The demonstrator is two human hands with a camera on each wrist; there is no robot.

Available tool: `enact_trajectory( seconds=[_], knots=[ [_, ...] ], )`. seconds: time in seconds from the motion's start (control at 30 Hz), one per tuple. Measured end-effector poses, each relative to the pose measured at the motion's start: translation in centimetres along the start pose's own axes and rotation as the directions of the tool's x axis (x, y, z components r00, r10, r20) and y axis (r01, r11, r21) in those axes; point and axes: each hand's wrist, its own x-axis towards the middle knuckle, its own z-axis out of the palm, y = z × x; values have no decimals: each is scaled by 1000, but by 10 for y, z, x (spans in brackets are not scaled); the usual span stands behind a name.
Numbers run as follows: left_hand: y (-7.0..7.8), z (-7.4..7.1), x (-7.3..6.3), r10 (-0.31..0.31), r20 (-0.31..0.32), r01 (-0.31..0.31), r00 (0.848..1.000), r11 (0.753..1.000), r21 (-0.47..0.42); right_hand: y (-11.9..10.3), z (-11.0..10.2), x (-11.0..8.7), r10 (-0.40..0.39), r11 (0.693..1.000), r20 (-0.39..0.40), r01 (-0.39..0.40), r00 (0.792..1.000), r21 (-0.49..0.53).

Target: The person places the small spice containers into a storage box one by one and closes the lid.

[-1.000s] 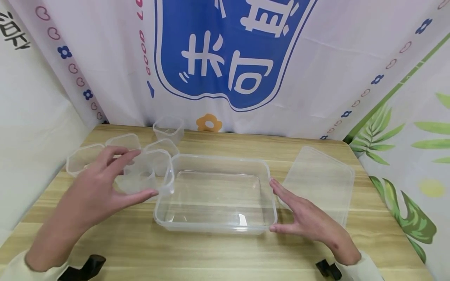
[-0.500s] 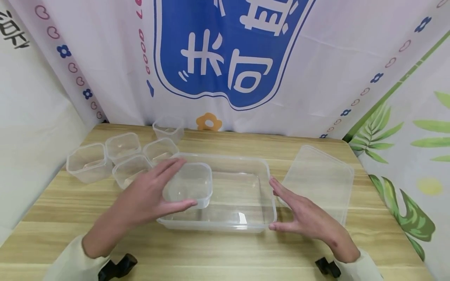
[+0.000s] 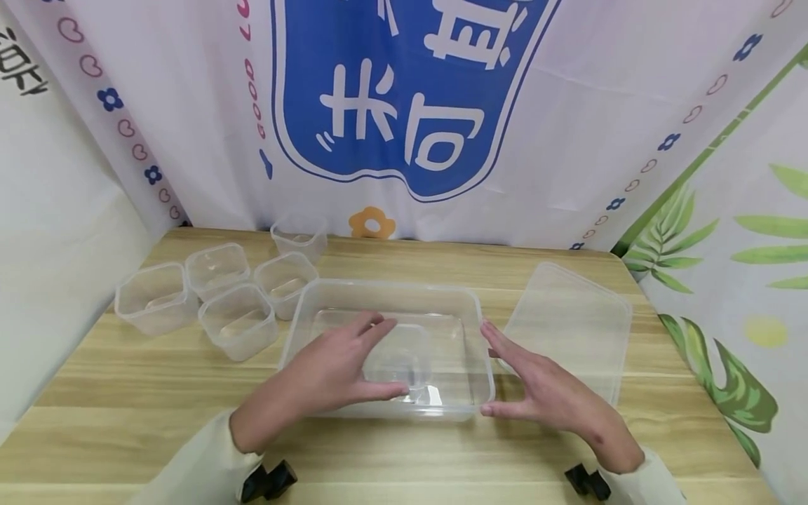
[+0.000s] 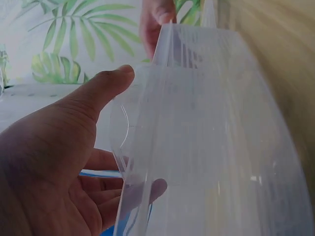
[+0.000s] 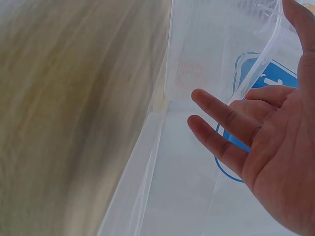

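A large clear rectangular plastic container (image 3: 442,412) stands uncovered on the wooden table. Inside it is a small clear plastic tub (image 3: 413,347), which my left hand (image 3: 328,368) grips between thumb and fingertips from the left. The left wrist view shows the tub's edge (image 4: 120,123) between that thumb and the fingers, partly behind the large container's wall. At the opposite end, my right hand (image 3: 546,389) touches the large container's right wall, thumb near the front corner and forefinger farther back. Its other fingers extend loosely in the right wrist view.
Several similar small tubs, among them a front one (image 3: 240,322) and a back one (image 3: 299,238), stand left of and behind the large container. A flat clear lid (image 3: 574,330) lies to the right. A printed cloth (image 3: 549,140) hangs behind the table.
My left hand has carried the small tub from the left group over the rim and rightward down into the large container. The right hand has stayed at the right wall.
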Motion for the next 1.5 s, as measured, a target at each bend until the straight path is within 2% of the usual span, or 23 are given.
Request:
enact_trajectory(
  seconds=[0.2,0.63,0.87,1.07,1.5],
  knots=[
    [15,15,13,-2,64,3,998,1000,-18,2,1,-2,6,1000,-10,-6,1000,-4],
    [31,35,30,65,76,-64,995,998,-13,2,1,-3,5,1000,-14,-5,1000,13],
    [34,44,38,50,113,-47,992,998,-34,2,2,-3,2,1000,-18,-1,1000,6],
    [33,47,39,29,144,-19,989,997,-74,1,2,-2,16,1000,-8,-15,1000,18],
    [33,47,41,61,151,-54,987,997,-55,1,1,-1,1,1000,-7,0,1000,13]
  ],
)
